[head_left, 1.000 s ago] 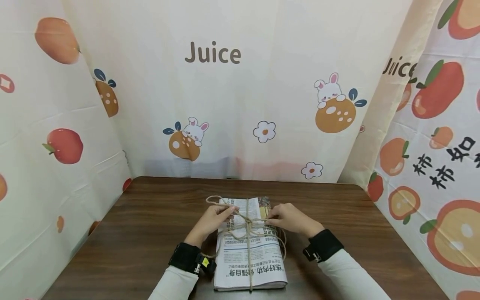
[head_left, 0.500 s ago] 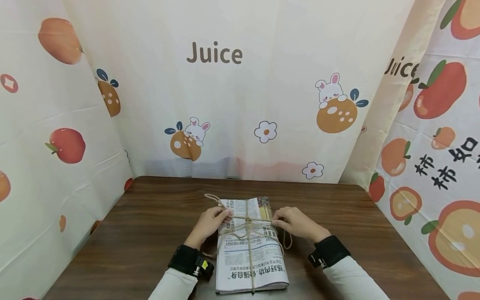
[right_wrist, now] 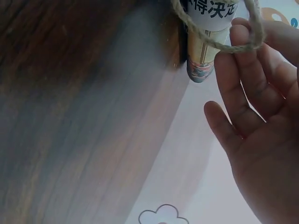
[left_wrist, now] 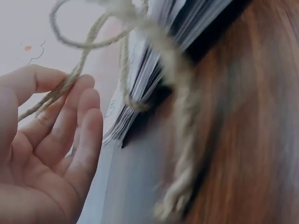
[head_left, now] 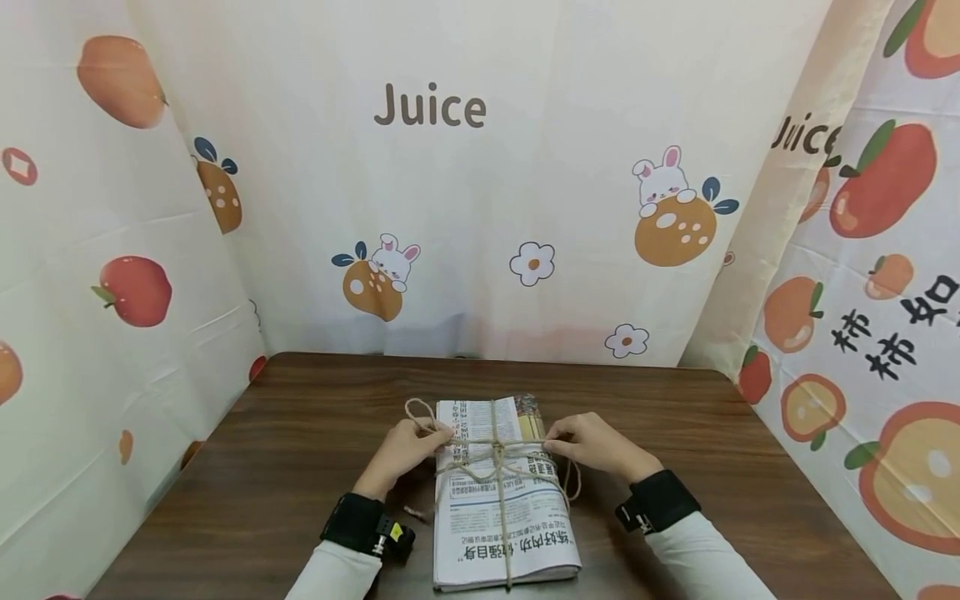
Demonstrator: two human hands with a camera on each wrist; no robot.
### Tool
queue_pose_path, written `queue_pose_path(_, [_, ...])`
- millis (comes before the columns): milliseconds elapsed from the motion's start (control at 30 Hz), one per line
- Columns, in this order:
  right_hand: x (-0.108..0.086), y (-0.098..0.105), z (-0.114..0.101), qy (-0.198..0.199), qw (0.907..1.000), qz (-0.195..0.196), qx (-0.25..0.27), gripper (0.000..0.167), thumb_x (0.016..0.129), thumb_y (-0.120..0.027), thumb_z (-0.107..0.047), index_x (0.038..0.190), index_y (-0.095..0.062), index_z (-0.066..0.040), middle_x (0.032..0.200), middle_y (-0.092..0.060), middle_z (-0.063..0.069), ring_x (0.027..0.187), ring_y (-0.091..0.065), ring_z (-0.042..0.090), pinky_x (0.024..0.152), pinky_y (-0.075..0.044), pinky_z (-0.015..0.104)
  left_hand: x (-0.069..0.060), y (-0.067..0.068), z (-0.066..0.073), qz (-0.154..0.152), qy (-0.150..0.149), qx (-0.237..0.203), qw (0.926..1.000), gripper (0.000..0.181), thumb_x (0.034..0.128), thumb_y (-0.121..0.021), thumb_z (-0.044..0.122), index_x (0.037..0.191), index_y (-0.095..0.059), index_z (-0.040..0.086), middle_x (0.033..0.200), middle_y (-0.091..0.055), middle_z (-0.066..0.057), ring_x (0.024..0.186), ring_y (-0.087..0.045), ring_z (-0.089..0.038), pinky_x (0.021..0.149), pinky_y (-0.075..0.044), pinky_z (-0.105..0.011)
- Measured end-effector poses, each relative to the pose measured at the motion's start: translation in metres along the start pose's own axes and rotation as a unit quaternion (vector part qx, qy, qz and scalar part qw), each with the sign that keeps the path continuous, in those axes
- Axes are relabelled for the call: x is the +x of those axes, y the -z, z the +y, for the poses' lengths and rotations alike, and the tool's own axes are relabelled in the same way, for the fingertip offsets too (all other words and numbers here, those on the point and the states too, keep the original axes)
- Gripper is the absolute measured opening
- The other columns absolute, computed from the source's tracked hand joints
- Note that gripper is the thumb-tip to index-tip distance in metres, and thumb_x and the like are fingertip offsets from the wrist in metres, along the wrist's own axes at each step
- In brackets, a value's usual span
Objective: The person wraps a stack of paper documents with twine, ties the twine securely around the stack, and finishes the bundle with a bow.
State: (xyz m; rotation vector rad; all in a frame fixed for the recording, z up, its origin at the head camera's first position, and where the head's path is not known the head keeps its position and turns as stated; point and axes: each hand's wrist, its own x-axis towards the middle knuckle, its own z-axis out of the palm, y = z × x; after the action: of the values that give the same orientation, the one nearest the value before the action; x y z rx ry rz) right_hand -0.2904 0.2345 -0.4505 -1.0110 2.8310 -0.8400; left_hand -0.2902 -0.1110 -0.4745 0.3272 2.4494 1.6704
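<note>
A stack of folded newspapers (head_left: 510, 533) lies on the table, bound lengthwise and across with twine (head_left: 501, 500) that crosses near the middle. My left hand (head_left: 405, 454) pinches one strand between thumb and forefinger at the stack's left edge, and a loop stands above those fingers. On the other side, my right hand (head_left: 600, 446) pinches the opposite strand at the right edge, with a loop hanging below it. The strand between both hands runs nearly straight across the papers. In the left wrist view, a blurred rope end (left_wrist: 182, 186) dangles close to the camera.
The brown wooden table (head_left: 285, 467) extends to both sides of the stack. A pale curtain (head_left: 525, 167) printed with fruit and rabbits stands behind the table's far edge and along its sides. Black bands (head_left: 660, 500) wrap both wrists.
Both hands have drawn apart, the left one leftward and the right one rightward. The strand between them has straightened, and the knot at the crossing looks flatter.
</note>
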Motion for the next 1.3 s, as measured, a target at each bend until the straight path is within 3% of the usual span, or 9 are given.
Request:
queue_pose_path(267, [-0.001,0.003,-0.007,-0.055,0.9982,-0.007,0.022,0.025,0.100,-0.065,-0.031,0.112,-0.072,-0.009,0.093,-0.068,-0.009,0.082,-0.062,0.007,0.070,-0.051,0.029,-0.007,0.013,-0.003,-0.027,0.006,0.011,0.9996,0.027,0.0992,-0.065,0.035,0.106,-0.073,0.010,0.095,-0.066,-0.010,0.082,-0.058,-0.024,0.071,-0.047,-0.037])
queue_pose_path(467, [-0.004,0.006,-0.011,-0.106,0.9934,-0.027,0.034,0.052,0.094,-0.070,-0.043,0.124,-0.066,-0.001,0.098,-0.070,-0.002,0.089,-0.065,0.014,0.074,-0.053,0.036,-0.010,0.016,-0.006,-0.034,0.031,-0.038,0.9982,0.032,0.1012,-0.061,0.033,0.109,-0.071,0.004,0.115,-0.065,-0.011,0.103,-0.064,-0.028,0.089,-0.053,-0.043])
queue_pose_path(633, [-0.006,0.002,-0.011,-0.118,0.9913,-0.045,0.038,0.063,0.093,-0.071,-0.045,0.132,-0.060,0.003,0.111,-0.070,0.008,0.098,-0.065,0.020,0.081,-0.053,0.042,-0.014,0.016,-0.004,-0.027,0.055,-0.034,0.9975,0.039,0.1016,-0.061,0.030,0.122,-0.066,-0.004,0.121,-0.064,-0.019,0.100,-0.068,-0.031,0.083,-0.056,-0.041])
queue_pose_path(733, [-0.007,-0.001,-0.010,-0.125,0.9897,-0.059,0.038,0.072,0.092,-0.071,-0.047,0.139,-0.054,0.005,0.120,-0.067,0.015,0.105,-0.064,0.026,0.086,-0.052,0.047,-0.017,0.014,-0.003,-0.048,0.054,-0.031,0.9969,0.048,0.1033,-0.058,0.027,0.133,-0.056,-0.011,0.126,-0.060,-0.028,0.099,-0.069,-0.034,0.081,-0.057,-0.042])
queue_pose_path(900, [-0.008,-0.003,-0.009,-0.134,0.9865,-0.075,0.056,0.083,0.092,-0.073,-0.045,0.147,-0.041,0.007,0.128,-0.062,0.022,0.116,-0.061,0.035,0.094,-0.048,0.053,-0.017,0.012,-0.004,-0.076,0.049,-0.037,0.9952,0.053,0.1045,-0.056,0.027,0.136,-0.051,-0.016,0.134,-0.053,-0.033,0.101,-0.068,-0.036,0.082,-0.057,-0.042])
queue_pose_path(1100, [-0.011,-0.005,-0.011,-0.128,0.9861,-0.080,0.069,0.083,0.093,-0.072,-0.042,0.149,-0.037,0.009,0.117,-0.067,0.014,0.105,-0.063,0.025,0.087,-0.051,0.047,-0.014,0.010,-0.002,-0.079,0.052,-0.042,0.9946,0.053,0.1043,-0.056,0.026,0.136,-0.051,-0.016,0.139,-0.049,-0.032,0.105,-0.066,-0.037,0.083,-0.057,-0.041])
queue_pose_path(1300, [-0.016,-0.006,-0.015,-0.129,0.9870,-0.076,0.058,0.085,0.093,-0.071,-0.044,0.149,-0.037,0.009,0.108,-0.067,0.008,0.092,-0.061,0.018,0.078,-0.050,0.041,-0.010,0.004,0.000,-0.065,0.055,-0.036,0.9957,0.052,0.1040,-0.057,0.024,0.137,-0.050,-0.015,0.131,-0.056,-0.030,0.105,-0.065,-0.036,0.081,-0.057,-0.040])
